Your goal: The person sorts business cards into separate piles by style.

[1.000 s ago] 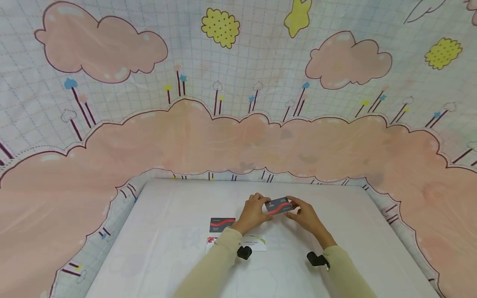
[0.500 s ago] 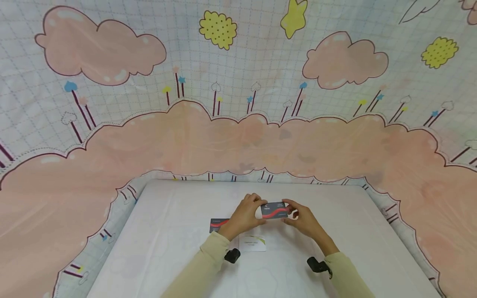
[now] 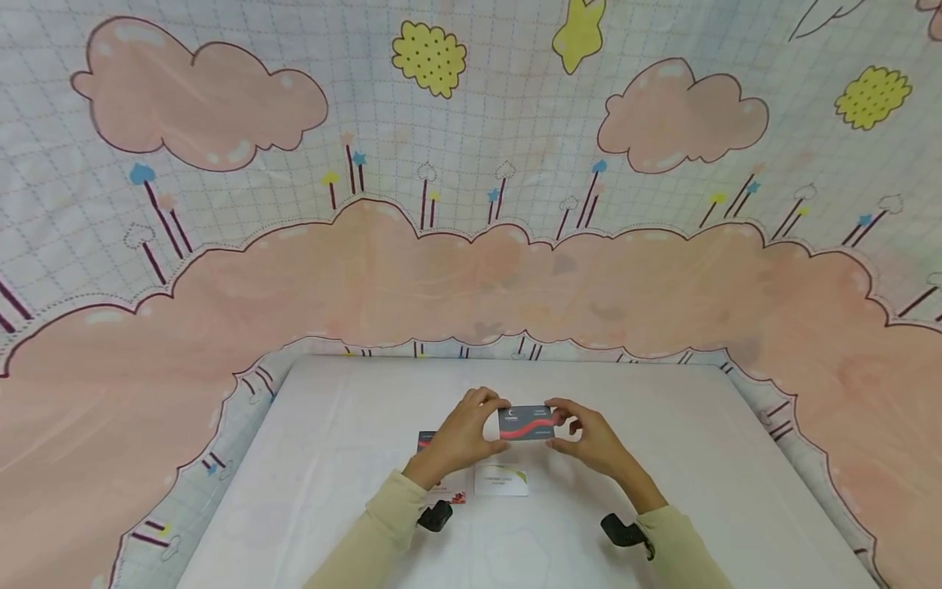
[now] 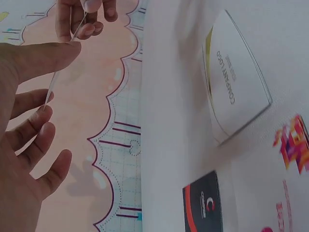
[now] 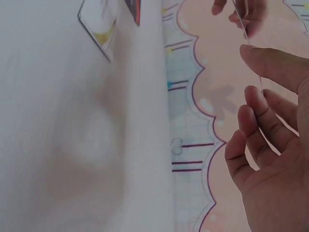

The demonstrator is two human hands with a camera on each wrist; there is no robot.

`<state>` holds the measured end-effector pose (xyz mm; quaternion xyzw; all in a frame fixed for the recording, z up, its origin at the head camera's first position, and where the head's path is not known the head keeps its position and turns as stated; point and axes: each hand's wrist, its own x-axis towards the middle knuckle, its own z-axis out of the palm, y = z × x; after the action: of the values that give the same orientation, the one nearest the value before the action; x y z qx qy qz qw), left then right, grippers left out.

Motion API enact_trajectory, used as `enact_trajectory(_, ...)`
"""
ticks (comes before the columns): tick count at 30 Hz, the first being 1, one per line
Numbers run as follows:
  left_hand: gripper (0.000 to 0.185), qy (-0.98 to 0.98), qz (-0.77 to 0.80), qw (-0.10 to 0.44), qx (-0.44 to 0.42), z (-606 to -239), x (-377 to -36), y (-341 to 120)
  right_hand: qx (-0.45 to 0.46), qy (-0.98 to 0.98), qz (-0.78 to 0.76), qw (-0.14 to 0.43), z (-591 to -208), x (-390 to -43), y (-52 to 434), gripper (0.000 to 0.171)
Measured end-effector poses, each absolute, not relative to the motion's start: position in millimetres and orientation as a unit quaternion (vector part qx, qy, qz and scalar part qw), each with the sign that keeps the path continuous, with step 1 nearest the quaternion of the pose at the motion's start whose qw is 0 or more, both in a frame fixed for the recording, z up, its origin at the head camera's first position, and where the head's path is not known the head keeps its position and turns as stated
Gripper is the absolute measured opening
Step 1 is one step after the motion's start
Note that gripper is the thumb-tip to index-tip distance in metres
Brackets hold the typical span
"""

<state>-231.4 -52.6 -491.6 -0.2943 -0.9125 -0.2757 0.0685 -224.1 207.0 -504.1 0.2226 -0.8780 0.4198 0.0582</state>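
The dark card (image 3: 526,423) is pinched at its ends by the left hand (image 3: 462,433) and right hand (image 3: 592,442); keeping that edge grip light should avoid bending it.

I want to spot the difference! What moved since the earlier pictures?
Both hands, left hand and right hand, still pinching the dark card, carried it leftward and nearer the person. The left arm now hides more of the table's dark card. The white card stayed put.
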Motion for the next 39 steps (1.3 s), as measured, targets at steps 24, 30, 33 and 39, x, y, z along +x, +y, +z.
enact_trajectory(24, 0.059, -0.905, -0.328, 0.071, -0.262, -505.2, -212.4, -117.0, 0.264, -0.872, 0.409, 0.049, -512.9, -224.4, 148.5, 0.058)
enact_trajectory(30, 0.06, -0.906, -0.343, 0.07, -0.237, -513.2, -207.9, -130.9, 0.254, -0.874, 0.413, 0.026, -519.6, -226.1, 130.2, 0.058)
enact_trajectory(33, 0.06, -0.908, -0.345, 0.068, -0.226, -517.9, -206.3, -137.9, 0.241, -0.879, 0.412, 0.009, -523.3, -225.8, 121.0, 0.059)
enact_trajectory(39, 0.061, -0.912, -0.351, 0.057, -0.204, -523.3, -205.5, -149.7, 0.228, -0.887, 0.402, -0.006, -530.1, -227.5, 105.4, 0.057)
